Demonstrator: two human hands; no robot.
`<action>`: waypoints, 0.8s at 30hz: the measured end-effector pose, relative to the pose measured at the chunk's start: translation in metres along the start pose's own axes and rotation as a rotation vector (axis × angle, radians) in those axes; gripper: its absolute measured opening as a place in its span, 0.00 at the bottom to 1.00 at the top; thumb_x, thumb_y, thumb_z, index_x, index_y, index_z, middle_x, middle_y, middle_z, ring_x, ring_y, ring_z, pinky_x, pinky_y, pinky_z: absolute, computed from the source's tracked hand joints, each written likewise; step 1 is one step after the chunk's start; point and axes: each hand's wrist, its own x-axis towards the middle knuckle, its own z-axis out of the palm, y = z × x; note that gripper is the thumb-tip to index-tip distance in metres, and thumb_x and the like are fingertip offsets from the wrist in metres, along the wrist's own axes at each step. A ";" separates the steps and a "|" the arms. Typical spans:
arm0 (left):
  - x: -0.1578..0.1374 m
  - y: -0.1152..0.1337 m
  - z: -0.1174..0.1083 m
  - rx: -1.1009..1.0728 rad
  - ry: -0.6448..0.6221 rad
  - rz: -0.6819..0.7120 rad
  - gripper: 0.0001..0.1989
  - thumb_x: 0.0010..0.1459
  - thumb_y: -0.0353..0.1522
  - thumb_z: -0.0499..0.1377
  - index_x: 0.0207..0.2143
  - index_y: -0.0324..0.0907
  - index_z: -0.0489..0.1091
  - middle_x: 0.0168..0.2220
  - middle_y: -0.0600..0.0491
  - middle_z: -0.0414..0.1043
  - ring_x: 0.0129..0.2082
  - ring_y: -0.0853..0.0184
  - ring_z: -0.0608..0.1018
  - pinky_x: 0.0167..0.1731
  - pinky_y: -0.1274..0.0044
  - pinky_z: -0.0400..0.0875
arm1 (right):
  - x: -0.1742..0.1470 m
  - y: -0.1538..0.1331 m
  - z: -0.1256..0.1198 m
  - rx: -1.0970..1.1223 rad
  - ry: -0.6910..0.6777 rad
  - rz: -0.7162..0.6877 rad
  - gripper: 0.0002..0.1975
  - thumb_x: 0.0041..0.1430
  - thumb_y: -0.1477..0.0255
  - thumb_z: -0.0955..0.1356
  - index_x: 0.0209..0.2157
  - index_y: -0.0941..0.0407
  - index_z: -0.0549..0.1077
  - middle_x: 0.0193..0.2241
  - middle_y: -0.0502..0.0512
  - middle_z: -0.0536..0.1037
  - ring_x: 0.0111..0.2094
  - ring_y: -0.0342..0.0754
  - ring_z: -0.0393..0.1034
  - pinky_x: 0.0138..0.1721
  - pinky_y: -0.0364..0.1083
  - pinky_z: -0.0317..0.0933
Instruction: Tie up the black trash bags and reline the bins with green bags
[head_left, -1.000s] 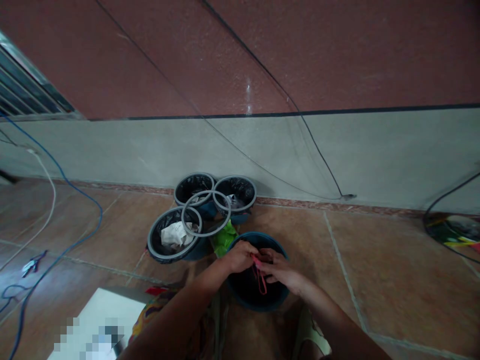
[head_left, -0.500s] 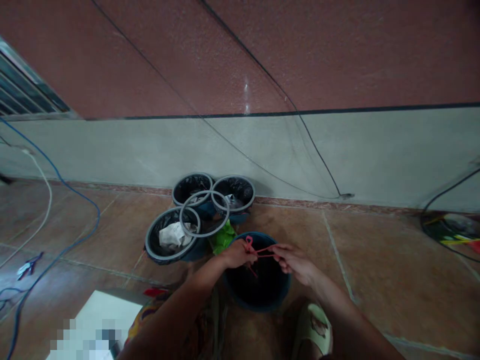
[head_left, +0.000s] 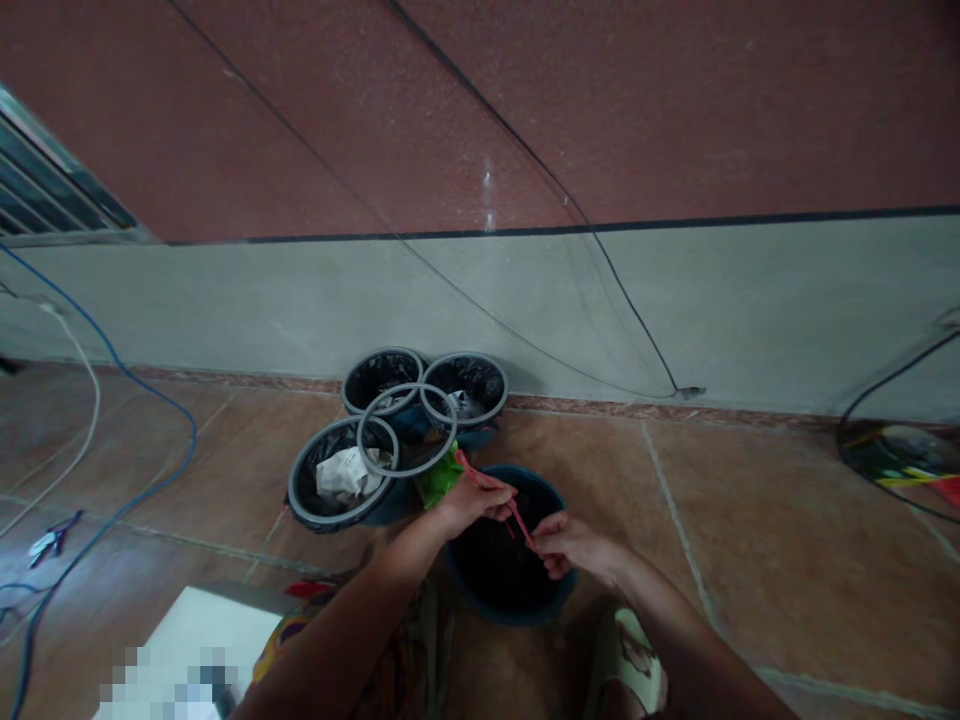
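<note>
Over an open blue bin (head_left: 511,608) with a dark inside, both my hands hold a red string (head_left: 522,524). My left hand (head_left: 474,503) pinches it near the bin's left rim, and a bundled red length sticks out up and to the left. My right hand (head_left: 568,545) grips the lower end, fingers closed, above the bin's right side. Between the hands the string runs slanting down to the right. A bright green bag (head_left: 439,480) lies just beyond my left hand, partly hidden. What lies inside the blue bin is too dark to make out.
Several bins stand by the wall: a bin with white paper (head_left: 306,507) and two black-lined ones behind. A loose grey ring (head_left: 442,462) rests across them. Blue cable (head_left: 169,402) and pliers (head_left: 54,540) lie left; a black cable coil (head_left: 855,466) lies right.
My right hand has moved down and slightly left. The red string, earlier looped and stretched level between my hands, now slants downward, with its bundled part pointing up left.
</note>
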 end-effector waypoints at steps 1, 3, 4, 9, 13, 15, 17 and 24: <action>0.001 0.000 0.000 0.035 0.010 0.024 0.23 0.38 0.42 0.75 0.32 0.34 0.79 0.26 0.51 0.79 0.24 0.71 0.76 0.34 0.74 0.74 | 0.003 0.002 0.002 -0.062 0.002 0.013 0.04 0.46 0.72 0.73 0.25 0.57 0.75 0.16 0.47 0.72 0.18 0.41 0.67 0.23 0.41 0.64; 0.001 0.000 0.001 0.161 0.012 0.091 0.15 0.41 0.36 0.73 0.30 0.35 0.79 0.25 0.52 0.78 0.25 0.71 0.76 0.34 0.75 0.74 | 0.009 0.003 0.004 -0.180 0.092 -0.017 0.02 0.45 0.74 0.72 0.25 0.56 0.76 0.17 0.48 0.74 0.19 0.41 0.67 0.22 0.41 0.62; 0.001 0.002 0.002 0.244 -0.001 0.130 0.11 0.43 0.34 0.71 0.29 0.36 0.79 0.25 0.53 0.78 0.25 0.71 0.76 0.35 0.75 0.73 | 0.011 0.001 0.004 -0.219 0.169 -0.070 0.03 0.45 0.75 0.71 0.26 0.56 0.76 0.20 0.49 0.76 0.22 0.42 0.69 0.23 0.41 0.62; -0.010 0.013 0.009 0.706 -0.109 0.317 0.07 0.53 0.27 0.60 0.31 0.41 0.80 0.31 0.54 0.81 0.32 0.69 0.78 0.39 0.79 0.71 | 0.016 -0.015 0.009 -0.164 0.287 -0.356 0.16 0.53 0.72 0.63 0.42 0.54 0.76 0.35 0.53 0.81 0.29 0.44 0.73 0.27 0.42 0.64; -0.017 0.017 0.009 0.969 -0.145 0.514 0.10 0.56 0.26 0.57 0.36 0.42 0.78 0.33 0.54 0.79 0.35 0.69 0.78 0.39 0.81 0.68 | 0.021 -0.015 0.022 -0.101 0.173 -0.339 0.13 0.59 0.68 0.60 0.36 0.56 0.74 0.21 0.47 0.71 0.21 0.42 0.66 0.21 0.41 0.57; -0.018 0.015 0.007 1.033 -0.156 0.614 0.10 0.58 0.28 0.56 0.38 0.42 0.76 0.34 0.53 0.78 0.36 0.68 0.77 0.39 0.80 0.67 | 0.023 -0.011 0.025 -0.058 0.163 -0.315 0.10 0.58 0.68 0.60 0.33 0.55 0.71 0.18 0.45 0.68 0.19 0.42 0.64 0.20 0.41 0.54; -0.018 0.012 0.005 1.087 -0.121 0.665 0.08 0.61 0.29 0.55 0.37 0.42 0.74 0.33 0.52 0.76 0.34 0.68 0.76 0.36 0.80 0.66 | 0.023 -0.010 0.025 -0.016 0.132 -0.292 0.09 0.57 0.66 0.63 0.34 0.55 0.71 0.18 0.45 0.68 0.19 0.42 0.64 0.20 0.41 0.54; -0.017 -0.002 0.008 1.182 -0.091 0.779 0.11 0.65 0.30 0.53 0.30 0.41 0.70 0.35 0.51 0.73 0.36 0.69 0.74 0.36 0.79 0.66 | 0.011 -0.015 0.019 0.094 -0.024 -0.292 0.10 0.47 0.63 0.68 0.26 0.56 0.72 0.25 0.49 0.74 0.23 0.40 0.65 0.22 0.40 0.54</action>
